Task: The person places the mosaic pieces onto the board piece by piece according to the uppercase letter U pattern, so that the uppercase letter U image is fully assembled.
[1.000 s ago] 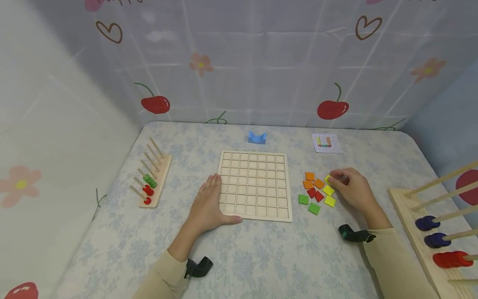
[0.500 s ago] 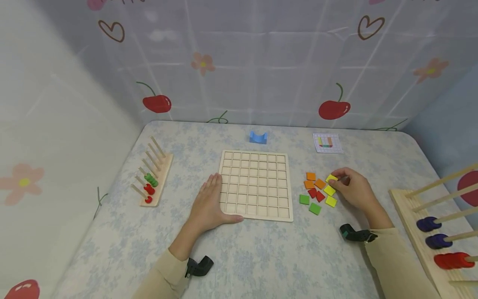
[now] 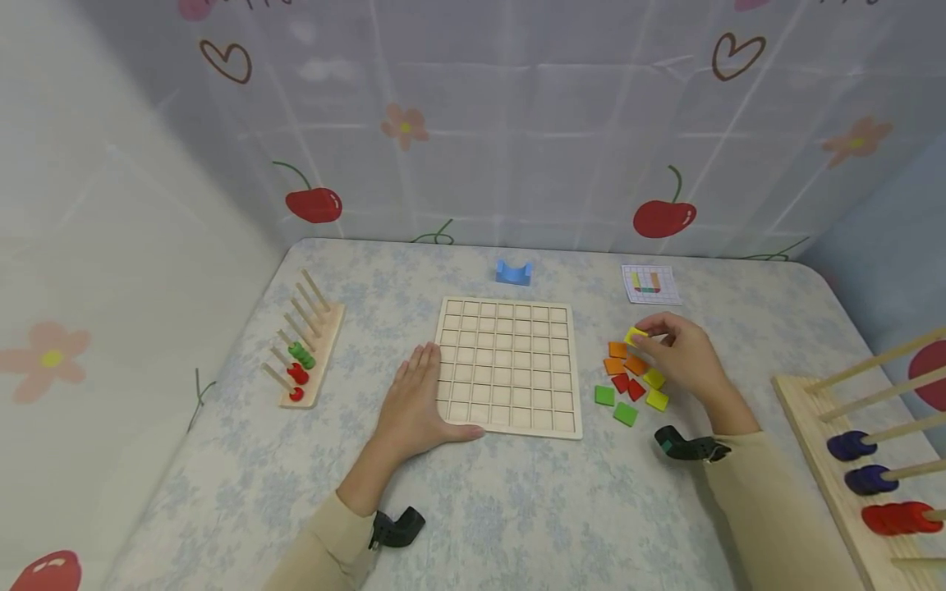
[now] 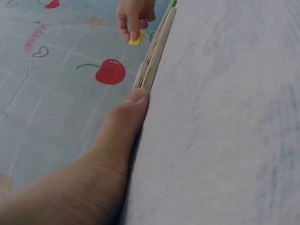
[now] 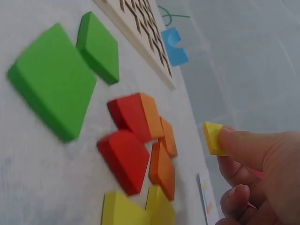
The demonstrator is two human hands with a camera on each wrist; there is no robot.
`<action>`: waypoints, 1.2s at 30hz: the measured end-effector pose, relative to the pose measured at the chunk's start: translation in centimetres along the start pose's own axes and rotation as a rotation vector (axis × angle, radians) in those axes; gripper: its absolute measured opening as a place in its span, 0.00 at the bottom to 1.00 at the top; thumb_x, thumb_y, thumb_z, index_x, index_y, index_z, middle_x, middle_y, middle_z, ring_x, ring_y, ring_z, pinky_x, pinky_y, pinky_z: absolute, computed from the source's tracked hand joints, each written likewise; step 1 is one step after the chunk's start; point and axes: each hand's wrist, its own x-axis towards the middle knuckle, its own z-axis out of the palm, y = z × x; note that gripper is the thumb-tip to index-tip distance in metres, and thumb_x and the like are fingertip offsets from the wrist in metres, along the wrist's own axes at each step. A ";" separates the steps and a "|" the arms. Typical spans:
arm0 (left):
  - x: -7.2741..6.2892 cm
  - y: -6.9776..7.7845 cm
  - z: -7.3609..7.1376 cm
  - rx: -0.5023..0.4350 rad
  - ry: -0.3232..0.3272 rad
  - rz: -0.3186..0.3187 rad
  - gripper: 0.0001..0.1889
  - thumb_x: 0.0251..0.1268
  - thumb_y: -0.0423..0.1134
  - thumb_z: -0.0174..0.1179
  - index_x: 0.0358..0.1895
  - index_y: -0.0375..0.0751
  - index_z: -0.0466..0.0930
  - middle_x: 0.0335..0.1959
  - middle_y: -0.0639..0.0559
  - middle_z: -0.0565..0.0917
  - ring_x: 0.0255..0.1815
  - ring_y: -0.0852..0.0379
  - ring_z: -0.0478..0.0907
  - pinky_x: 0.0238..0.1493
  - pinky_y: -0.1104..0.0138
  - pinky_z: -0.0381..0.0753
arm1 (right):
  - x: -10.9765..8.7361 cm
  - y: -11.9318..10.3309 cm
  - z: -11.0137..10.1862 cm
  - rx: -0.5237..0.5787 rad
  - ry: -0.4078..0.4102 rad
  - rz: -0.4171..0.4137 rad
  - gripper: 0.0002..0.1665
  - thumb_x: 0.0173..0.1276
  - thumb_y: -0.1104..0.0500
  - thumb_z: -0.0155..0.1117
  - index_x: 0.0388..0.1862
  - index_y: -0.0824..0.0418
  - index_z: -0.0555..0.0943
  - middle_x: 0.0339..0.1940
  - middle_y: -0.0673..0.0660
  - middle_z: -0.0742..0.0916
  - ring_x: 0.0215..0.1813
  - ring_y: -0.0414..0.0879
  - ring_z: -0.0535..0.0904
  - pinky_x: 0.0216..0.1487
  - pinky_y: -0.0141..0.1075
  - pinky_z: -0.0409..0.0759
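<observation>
Between thumb and fingers, my right hand [image 3: 683,353] pinches a yellow tile [image 5: 213,138], lifted above the small pile in the right wrist view. Beneath and beside it lie orange tiles [image 3: 617,350], two red pieces [image 3: 620,383], two green tiles [image 3: 625,413] and two more yellow tiles [image 3: 656,400]. My left hand [image 3: 414,406] rests along the left edge of a wooden grid board [image 3: 510,365], fingers straight and thumb at its front edge. In the left wrist view the thumb [image 4: 122,122] touches the board's corner.
A pattern card [image 3: 652,285] and a blue stand [image 3: 513,273] lie at the back. To the left stands a wooden peg rack [image 3: 314,353] with green and red beads. A larger peg rack [image 3: 820,443] with blue and red rings occupies the right edge.
My right hand has lifted the yellow tile from the pile's right side and carried it up and left, over the orange tiles. The left hand stays at the board.
</observation>
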 end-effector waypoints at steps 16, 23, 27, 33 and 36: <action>0.0 -0.1 0.1 -0.008 0.002 0.000 0.80 0.30 0.87 0.59 0.80 0.37 0.33 0.83 0.43 0.40 0.84 0.50 0.35 0.83 0.53 0.40 | 3.8 -7.5 5.4 0.164 -0.118 -0.180 0.13 0.70 0.51 0.66 0.48 0.57 0.82 0.47 0.57 0.86 0.42 0.49 0.75 0.39 0.38 0.74; -0.1 -0.1 0.0 -0.011 0.014 0.008 0.79 0.31 0.86 0.61 0.80 0.35 0.35 0.83 0.42 0.42 0.84 0.49 0.37 0.82 0.52 0.42 | 5.0 -11.3 8.4 0.181 -0.214 -0.185 0.12 0.71 0.52 0.65 0.48 0.56 0.82 0.47 0.56 0.86 0.39 0.51 0.76 0.37 0.40 0.75; -0.1 -0.1 0.0 -0.015 0.031 0.015 0.79 0.31 0.85 0.62 0.80 0.34 0.37 0.82 0.41 0.44 0.84 0.47 0.39 0.82 0.51 0.44 | 5.5 -12.8 10.0 0.183 -0.243 -0.216 0.12 0.71 0.53 0.65 0.48 0.57 0.82 0.48 0.58 0.86 0.48 0.52 0.80 0.42 0.41 0.78; -0.1 -0.1 -0.1 -0.010 0.023 0.023 0.79 0.32 0.85 0.61 0.80 0.34 0.37 0.82 0.41 0.44 0.84 0.47 0.39 0.82 0.51 0.44 | 5.8 -14.5 11.8 0.219 -0.276 -0.215 0.11 0.71 0.54 0.65 0.47 0.57 0.82 0.47 0.58 0.85 0.54 0.54 0.79 0.51 0.47 0.78; -0.1 -0.1 -0.2 -0.008 0.011 0.020 0.79 0.31 0.86 0.60 0.80 0.35 0.36 0.82 0.41 0.43 0.84 0.47 0.38 0.82 0.51 0.44 | 5.9 -14.9 12.5 0.225 -0.276 -0.212 0.10 0.70 0.55 0.66 0.47 0.58 0.82 0.45 0.58 0.85 0.52 0.53 0.80 0.53 0.47 0.78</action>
